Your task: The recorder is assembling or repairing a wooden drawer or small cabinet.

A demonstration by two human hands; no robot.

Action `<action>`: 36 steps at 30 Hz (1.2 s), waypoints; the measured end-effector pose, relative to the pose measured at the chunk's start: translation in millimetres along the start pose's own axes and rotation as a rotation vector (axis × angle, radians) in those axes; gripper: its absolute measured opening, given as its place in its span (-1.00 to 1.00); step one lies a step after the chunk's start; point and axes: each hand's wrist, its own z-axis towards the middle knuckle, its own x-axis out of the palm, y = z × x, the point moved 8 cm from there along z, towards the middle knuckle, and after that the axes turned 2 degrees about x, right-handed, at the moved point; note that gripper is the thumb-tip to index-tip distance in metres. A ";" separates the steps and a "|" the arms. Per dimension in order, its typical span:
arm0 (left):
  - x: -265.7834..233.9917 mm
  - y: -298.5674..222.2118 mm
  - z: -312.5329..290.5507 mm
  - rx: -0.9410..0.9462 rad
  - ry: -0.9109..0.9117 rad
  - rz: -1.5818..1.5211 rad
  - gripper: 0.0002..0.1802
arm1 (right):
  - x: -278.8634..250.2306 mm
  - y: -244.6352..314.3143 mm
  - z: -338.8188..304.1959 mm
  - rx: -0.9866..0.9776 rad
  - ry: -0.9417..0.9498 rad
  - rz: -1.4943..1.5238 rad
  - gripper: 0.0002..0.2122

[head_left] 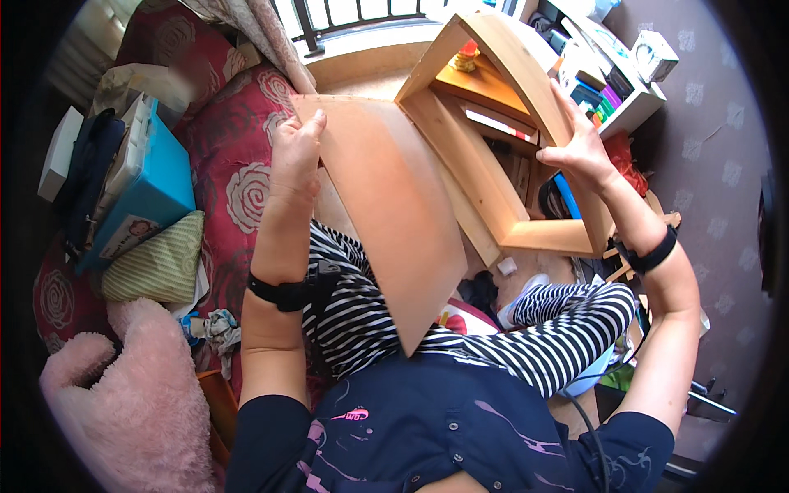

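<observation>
My left hand (297, 154) is closed on the left edge of a thin light-brown wooden panel (394, 197). The panel slopes down toward my lap, its lowest corner close to my shirt. On the right, my right hand (582, 146) grips the side board of an open wooden box frame (546, 238), with the thumb on the inner side and the fingers along the outer edge. The frame is tilted up, and the room shows through its opening. At the top the panel meets or overlaps a corner of the frame; I cannot tell whether they are joined.
To the left is a bed (251, 197) with a red rose-patterned cover, bearing a blue plastic box (152, 185), a green striped cushion (156, 259) and a pink plush toy (136, 394). A cluttered white shelf (633, 111) stands right of the frame. My striped-trousered legs (542, 345) are below.
</observation>
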 end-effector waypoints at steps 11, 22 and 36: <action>5.2 -34.4 3.0 0.139 0.037 0.161 -0.84 | 6.8 -3.4 -23.2 0.031 -0.039 0.176 -0.05; -18.3 -70.5 -23.9 0.135 -0.015 0.191 -0.81 | 29.7 26.3 -15.9 -0.017 -0.018 0.303 -0.05; -66.2 -135.9 -34.4 0.309 -0.092 0.125 -0.81 | 53.4 79.3 6.1 -0.160 -0.032 0.428 -0.07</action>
